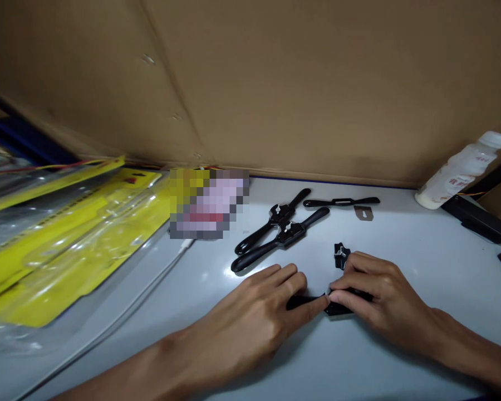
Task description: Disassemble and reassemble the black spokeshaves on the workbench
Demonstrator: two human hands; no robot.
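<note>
My left hand (267, 312) is closed round one handle of a black spokeshave (338, 309) low over the table, its index finger reaching to the middle of the tool. My right hand (376, 289) pinches a small shiny metal piece (328, 290) against that middle part, and its fingers hide most of the far handle. Just beyond the right hand lies a black cap with a wing screw (340, 256). Farther back are two spokeshaves fitted with caps, one (275, 220) behind the other (281, 240). A bare spokeshave body (341, 203) rests near a flat slotted blade (363, 213).
Yellow cards in clear plastic packaging (87, 245) cover the left side. A blurred-out phone-like object (211, 206) has a white cable (125, 314) running forward. At right stand a whitish bottle (459, 172) and a black block (478, 219). A cardboard wall (300, 89) closes the back.
</note>
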